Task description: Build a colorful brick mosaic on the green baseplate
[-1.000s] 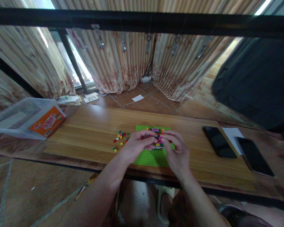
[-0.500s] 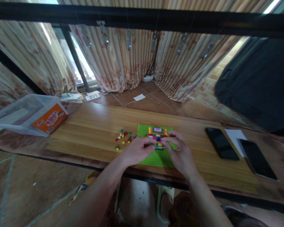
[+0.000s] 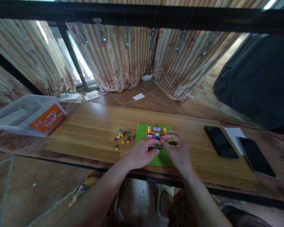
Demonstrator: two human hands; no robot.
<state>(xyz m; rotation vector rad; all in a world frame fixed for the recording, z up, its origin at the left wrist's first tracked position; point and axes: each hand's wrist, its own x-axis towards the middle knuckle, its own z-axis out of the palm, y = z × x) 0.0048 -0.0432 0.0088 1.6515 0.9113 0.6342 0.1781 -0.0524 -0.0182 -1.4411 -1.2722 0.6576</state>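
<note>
A multicoloured toy brick build (image 3: pixel 156 129) stands on a green studded baseplate (image 3: pixel 141 128) on the table. My left hand (image 3: pixel 144 154) is at its front left, fingers curled and thumb bent towards its front edge. On the right side, my right hand (image 3: pixel 179 149) has thumb and forefinger pinched together at the front of the build. Whatever lies between the fingertips is too small or hidden to name. The hands cover the front part of the build. Loose small bricks (image 3: pixel 128 137) in several colours lie left of the baseplate.
A clear plastic box (image 3: pixel 26 104) with an orange label stands at the table's left end. Two dark phones (image 3: pixel 221 142) and a white sheet (image 3: pixel 234 137) lie on the right. The wooden table (image 3: pixel 90 126) ends in front near my legs. Curtains hang behind.
My left hand has shifted slightly to the right, its thumb lower and further from the forefinger. The right hand stays at the build's front. The view has moved a little.
</note>
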